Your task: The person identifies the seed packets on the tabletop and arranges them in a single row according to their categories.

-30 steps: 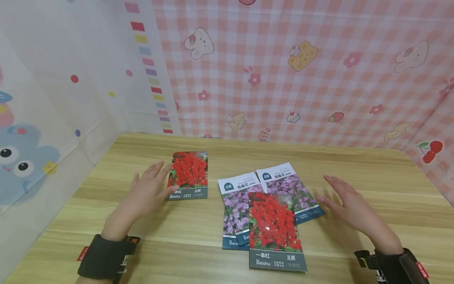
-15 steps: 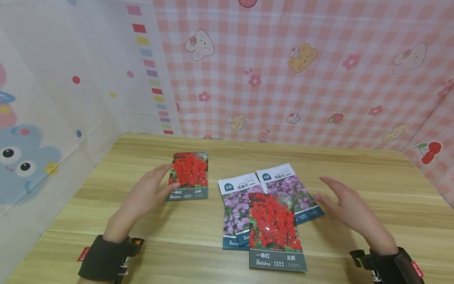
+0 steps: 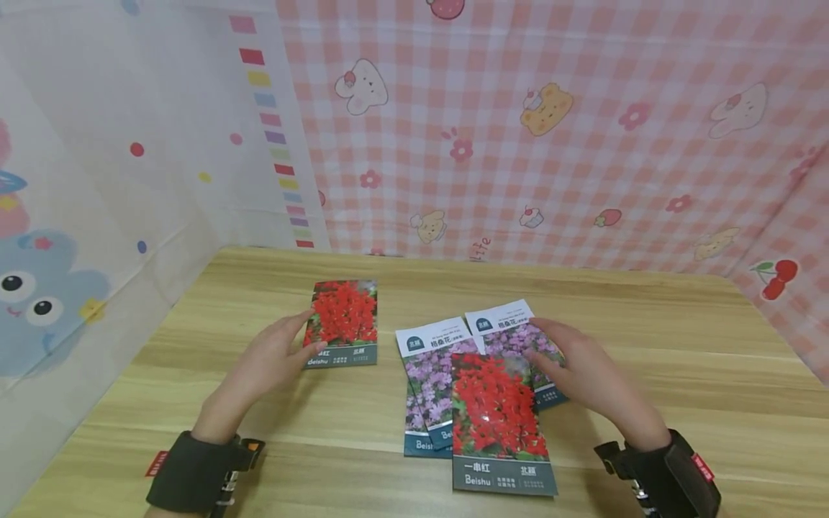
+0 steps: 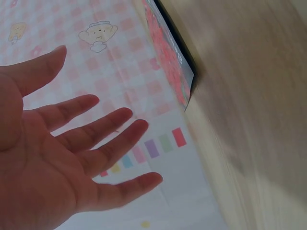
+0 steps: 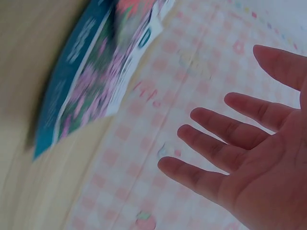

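My left hand (image 3: 262,363) hovers with spread, straight fingers at the left edge of a red-flower seed packet (image 3: 345,316); the left wrist view shows its palm apart from that packet (image 4: 168,52). On the right, my right hand (image 3: 589,367) hangs over a purple-flower seed packet (image 3: 501,327), covering its right side in the head view. Its fingers are also straight and hold nothing. A second red-flower packet (image 3: 499,410) lies nearest me, overlapping the purple packets. To its left, another purple-flower packet (image 3: 430,367) lies on top of one more, mostly hidden.
All the packets lie on a wood-grain table (image 3: 350,446). A pink checked cloth (image 3: 414,144) hangs along its back edge, and a white cloth (image 3: 175,93) with cartoon prints along the left. Black bands (image 3: 194,471) wrap both wrists.
My right hand has moved left, from beside the purple packet to over it. The left hand has dropped slightly and stays by the red packet. The packets lie as before.
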Available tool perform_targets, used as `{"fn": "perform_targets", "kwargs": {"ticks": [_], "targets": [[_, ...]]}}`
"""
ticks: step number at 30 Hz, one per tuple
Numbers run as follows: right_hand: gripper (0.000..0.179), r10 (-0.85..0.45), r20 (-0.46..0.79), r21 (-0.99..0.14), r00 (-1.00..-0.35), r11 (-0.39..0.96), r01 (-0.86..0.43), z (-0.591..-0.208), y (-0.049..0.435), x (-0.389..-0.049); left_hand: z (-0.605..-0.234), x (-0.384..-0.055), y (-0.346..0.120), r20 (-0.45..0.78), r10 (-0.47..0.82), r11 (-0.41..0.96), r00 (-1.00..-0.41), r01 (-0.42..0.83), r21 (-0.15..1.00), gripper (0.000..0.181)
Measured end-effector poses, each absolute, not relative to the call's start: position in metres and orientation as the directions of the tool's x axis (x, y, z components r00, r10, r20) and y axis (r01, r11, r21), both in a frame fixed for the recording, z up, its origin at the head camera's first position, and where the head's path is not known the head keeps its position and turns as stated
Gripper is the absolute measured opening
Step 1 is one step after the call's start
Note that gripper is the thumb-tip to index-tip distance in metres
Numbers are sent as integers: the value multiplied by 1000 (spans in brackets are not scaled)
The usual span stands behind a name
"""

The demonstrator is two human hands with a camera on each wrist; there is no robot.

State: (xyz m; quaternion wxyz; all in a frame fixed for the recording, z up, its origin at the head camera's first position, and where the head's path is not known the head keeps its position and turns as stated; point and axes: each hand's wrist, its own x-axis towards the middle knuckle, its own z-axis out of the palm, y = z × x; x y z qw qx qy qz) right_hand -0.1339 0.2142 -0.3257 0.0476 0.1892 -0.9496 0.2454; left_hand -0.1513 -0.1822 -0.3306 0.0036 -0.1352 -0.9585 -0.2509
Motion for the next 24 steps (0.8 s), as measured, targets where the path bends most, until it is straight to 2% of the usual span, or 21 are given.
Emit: {"fn": "perform_targets", "kwargs": {"ticks": [12, 19, 24], "targets": [[51, -506, 151, -385, -849, 761, -522, -330, 152, -142, -330, -150, -184, -13, 205, 866, -979, 175, 468, 59], [49, -612, 92, -442, -785, 682, -583, -329, 124, -147, -334, -152, -188, -33, 210, 838, -977, 162, 521, 58], [49, -682, 39, -436, -730, 646, -627, -333, 102, -150, -338, -154, -190, -73, 199, 817, -977, 124, 562, 56]]}}
